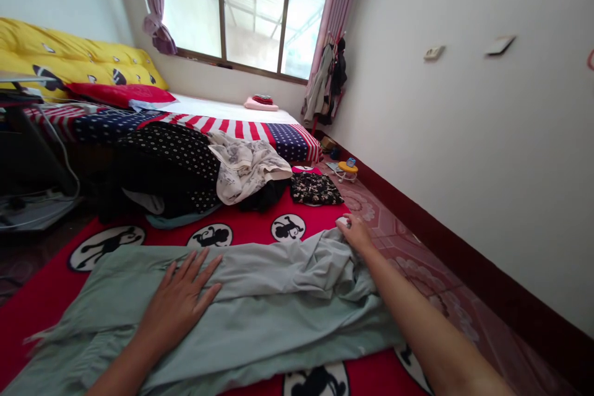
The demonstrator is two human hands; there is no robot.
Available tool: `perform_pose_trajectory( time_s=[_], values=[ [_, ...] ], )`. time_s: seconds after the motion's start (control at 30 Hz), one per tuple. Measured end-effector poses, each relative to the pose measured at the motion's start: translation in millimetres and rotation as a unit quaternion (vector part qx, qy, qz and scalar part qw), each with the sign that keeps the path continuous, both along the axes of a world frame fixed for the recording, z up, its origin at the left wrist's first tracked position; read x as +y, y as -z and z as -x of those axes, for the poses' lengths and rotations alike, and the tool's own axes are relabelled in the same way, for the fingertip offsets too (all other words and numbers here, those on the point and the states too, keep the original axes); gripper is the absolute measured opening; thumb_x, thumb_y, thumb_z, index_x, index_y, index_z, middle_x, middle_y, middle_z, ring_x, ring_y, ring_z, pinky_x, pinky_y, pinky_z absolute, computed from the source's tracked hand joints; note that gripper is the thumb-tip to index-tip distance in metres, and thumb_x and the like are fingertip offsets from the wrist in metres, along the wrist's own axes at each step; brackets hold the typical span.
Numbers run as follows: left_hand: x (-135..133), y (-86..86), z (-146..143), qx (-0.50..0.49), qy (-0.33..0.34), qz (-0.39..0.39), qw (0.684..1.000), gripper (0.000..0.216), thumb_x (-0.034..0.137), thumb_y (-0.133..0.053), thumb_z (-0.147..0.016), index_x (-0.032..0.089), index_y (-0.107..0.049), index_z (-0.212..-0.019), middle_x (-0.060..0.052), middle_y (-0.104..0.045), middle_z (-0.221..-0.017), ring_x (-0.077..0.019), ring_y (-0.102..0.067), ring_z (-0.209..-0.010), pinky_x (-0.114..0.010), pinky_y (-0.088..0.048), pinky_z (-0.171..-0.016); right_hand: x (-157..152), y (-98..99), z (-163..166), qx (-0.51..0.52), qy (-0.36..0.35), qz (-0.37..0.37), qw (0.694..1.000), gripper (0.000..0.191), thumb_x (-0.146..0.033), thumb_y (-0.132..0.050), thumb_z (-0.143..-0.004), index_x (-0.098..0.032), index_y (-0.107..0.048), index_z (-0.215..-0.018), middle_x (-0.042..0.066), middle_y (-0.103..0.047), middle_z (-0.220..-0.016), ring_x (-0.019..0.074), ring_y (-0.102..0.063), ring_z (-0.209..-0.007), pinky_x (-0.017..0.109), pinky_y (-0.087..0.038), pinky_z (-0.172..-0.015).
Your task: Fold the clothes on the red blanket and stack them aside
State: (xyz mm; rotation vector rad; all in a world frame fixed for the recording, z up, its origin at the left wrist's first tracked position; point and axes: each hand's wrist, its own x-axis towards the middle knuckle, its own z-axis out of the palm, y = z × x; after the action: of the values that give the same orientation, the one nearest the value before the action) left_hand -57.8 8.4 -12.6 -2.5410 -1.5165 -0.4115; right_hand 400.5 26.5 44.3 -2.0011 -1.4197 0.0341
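A pair of pale green trousers (260, 322) lies lengthwise across a red blanket, its gathered waistband and a frayed tie at the lower left. My left hand (185, 297) rests flat on the cloth with its fingers spread. At the right end, where the fabric is bunched in folds, my right hand (356, 234) has its fingers bent at the edge of the trousers, closed on the cloth. Part of that grip is hidden by the hand itself.
Red blanket (250, 228) with cartoon circles underneath. Beyond lie a folded black floral garment (316, 189), a white patterned cloth (248, 167) and a black dotted garment (171, 148). A bed (208, 105) stands behind, a yellow stool (348, 167) by the right wall.
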Motion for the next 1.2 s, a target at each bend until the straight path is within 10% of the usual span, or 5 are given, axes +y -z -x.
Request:
perform_pose_trajectory(
  time_s=[0.17,0.57,0.87,1.2],
  values=[
    [0.7,0.9,0.0,-0.005,0.002,0.000,1.000,0.055,0.050,-0.041,-0.090,0.033,-0.041,-0.142,-0.005,-0.036,-0.151,-0.0314,-0.032,-0.139,-0.055,-0.024,-0.110,-5.4,5.0,-5.7,-0.035,-0.011,0.017,0.999,0.014,-0.031,-0.061,-0.074,-0.018,-0.068,-0.071,0.006,-0.069,-0.076,0.0208,-0.063,-0.077,0.030,-0.043,-0.073],
    [1.4,2.7,-0.9,-0.002,-0.004,-0.009,1.000,0.058,0.051,-0.042,-0.089,0.031,-0.040,-0.143,-0.008,-0.035,-0.152,-0.0320,-0.032,-0.139,-0.054,-0.023,-0.111,-31.2,26.4,-26.1,-0.081,0.005,0.041,0.996,0.011,-0.019,-0.057,-0.076,-0.017,-0.066,-0.070,0.007,-0.065,-0.081,0.0195,-0.060,-0.079,0.029,-0.042,-0.074],
    [0.0,0.9,-2.7,-0.014,-0.007,-0.007,1.000,0.057,0.050,-0.041,-0.089,0.031,-0.042,-0.142,-0.007,-0.036,-0.151,-0.0321,-0.031,-0.140,-0.054,-0.020,-0.112,-63.3,-5.8,-28.8,-0.041,0.008,0.035,0.999,0.028,-0.039,-0.054,-0.081,-0.017,-0.067,-0.093,0.010,-0.065,-0.102,0.0182,-0.061,-0.077,0.032,-0.046,-0.075],
    [-2.1,-1.4,-4.1,-0.025,-0.005,-0.004,1.000,0.057,0.049,-0.041,-0.089,0.029,-0.042,-0.142,-0.008,-0.038,-0.150,-0.0321,-0.032,-0.139,-0.053,-0.019,-0.112,-112.8,8.4,-0.2,0.055,-0.108,0.048,0.992,0.019,-0.037,-0.063,-0.065,-0.018,-0.065,-0.069,0.010,-0.069,-0.101,0.0270,-0.063,-0.097,0.039,-0.047,-0.088]
  ],
)
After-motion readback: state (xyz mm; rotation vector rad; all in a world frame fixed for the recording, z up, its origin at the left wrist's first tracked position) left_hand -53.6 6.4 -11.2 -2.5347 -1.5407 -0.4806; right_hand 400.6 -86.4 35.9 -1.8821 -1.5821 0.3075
